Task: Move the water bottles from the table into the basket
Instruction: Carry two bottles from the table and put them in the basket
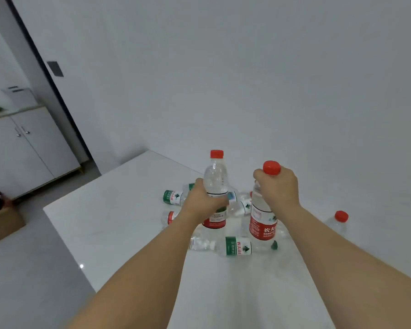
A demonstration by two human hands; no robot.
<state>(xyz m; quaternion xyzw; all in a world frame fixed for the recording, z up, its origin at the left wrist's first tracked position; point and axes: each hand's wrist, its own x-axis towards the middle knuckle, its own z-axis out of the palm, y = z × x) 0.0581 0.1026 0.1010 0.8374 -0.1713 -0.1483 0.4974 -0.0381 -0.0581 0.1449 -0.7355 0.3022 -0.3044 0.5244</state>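
Clear plastic upright bottle: red cap, red-and-white label. Second clear upright bottle: red cap, red label with white lettering. Clear lying bottle nearest the second upright bottle: green-and-white label, green cap. Glossy white desk.

Both bare forearms reach forward side by side. The left hand curls round a bottle's middle. The right hand grips another's neck from above.
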